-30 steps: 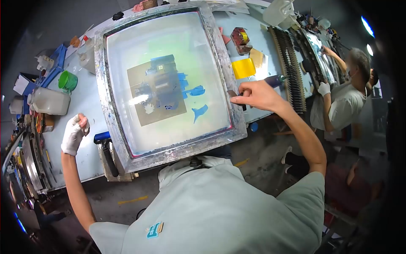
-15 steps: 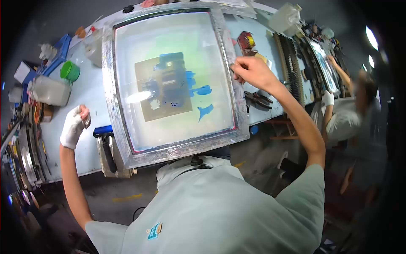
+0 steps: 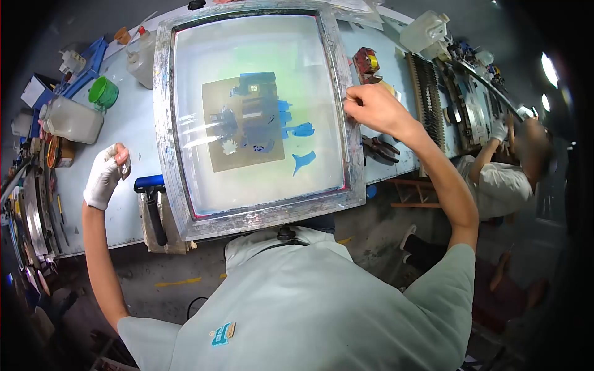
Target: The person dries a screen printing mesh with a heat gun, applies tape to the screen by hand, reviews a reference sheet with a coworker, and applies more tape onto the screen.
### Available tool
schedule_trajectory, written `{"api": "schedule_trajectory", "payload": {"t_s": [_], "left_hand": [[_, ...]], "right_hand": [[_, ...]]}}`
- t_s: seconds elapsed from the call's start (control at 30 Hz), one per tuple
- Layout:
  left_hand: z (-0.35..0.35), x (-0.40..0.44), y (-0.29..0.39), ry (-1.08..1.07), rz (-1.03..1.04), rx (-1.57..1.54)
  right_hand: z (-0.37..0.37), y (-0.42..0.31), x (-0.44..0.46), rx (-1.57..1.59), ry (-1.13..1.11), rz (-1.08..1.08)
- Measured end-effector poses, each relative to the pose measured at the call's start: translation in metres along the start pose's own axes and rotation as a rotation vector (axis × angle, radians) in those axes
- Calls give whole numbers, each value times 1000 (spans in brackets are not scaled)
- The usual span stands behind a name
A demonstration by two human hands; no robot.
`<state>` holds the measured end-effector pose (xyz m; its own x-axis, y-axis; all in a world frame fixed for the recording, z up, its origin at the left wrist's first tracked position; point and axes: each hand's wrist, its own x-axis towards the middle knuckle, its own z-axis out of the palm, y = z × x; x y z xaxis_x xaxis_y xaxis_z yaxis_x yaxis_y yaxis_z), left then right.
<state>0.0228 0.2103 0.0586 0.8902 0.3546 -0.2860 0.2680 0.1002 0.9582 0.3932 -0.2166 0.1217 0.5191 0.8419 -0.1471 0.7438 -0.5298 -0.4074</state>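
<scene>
A silk-screen frame (image 3: 278, 211) with worn metal sides and pale mesh is in front of my body. A grey-brown rectangle (image 3: 247, 159) shows in the mesh, with blue patches (image 3: 303, 161) on and beside it. My right hand (image 3: 378, 110), bare, is closed at the frame's right side, its fingertips partly hidden. My left hand (image 3: 107, 175), in a white glove with bare fingertips, is held closed over the bench to the left, apart from the frame. Whether anything is in it I cannot make out. A blue roller with a black handle (image 3: 154, 210) lies between that hand and the frame.
Pliers (image 3: 380, 149) and a red-and-yellow object (image 3: 366, 60) lie right of the frame. On the left stand a green cup (image 3: 103, 93), a translucent jug (image 3: 73, 120) and a bottle (image 3: 142, 62). Another person (image 3: 504, 176) works at the far right.
The frame and my right hand sit slightly further right in view, and the glare on the mesh has changed shape. The other person's hands have come closer together.
</scene>
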Motion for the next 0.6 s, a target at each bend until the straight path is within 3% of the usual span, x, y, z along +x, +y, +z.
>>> {"api": "schedule_trajectory", "payload": {"t_s": [0.2, 0.27, 0.33, 0.4, 0.47, 0.5, 0.6], "left_hand": [[-1, -3, 1, 5, 13, 36], [-1, -6, 1, 14, 12, 23], [0, -5, 4, -4, 0, 42], [7, -8, 15, 9, -17, 93], [9, -12, 26, 23, 2, 218], [10, -15, 35, 39, -3, 299], [24, -28, 57, 141, -9, 456]], "right_hand": [[4, -6, -5, -66, 27, -48], [-1, -4, -17, -134, -282, -86], [-14, -1, -12, -209, -330, -93], [-22, 15, 7, 152, -4, -11], [-19, 30, 30, 149, 144, 17], [-16, 40, 38, -96, 186, -92], [-11, 55, 45, -273, 183, -122]]}}
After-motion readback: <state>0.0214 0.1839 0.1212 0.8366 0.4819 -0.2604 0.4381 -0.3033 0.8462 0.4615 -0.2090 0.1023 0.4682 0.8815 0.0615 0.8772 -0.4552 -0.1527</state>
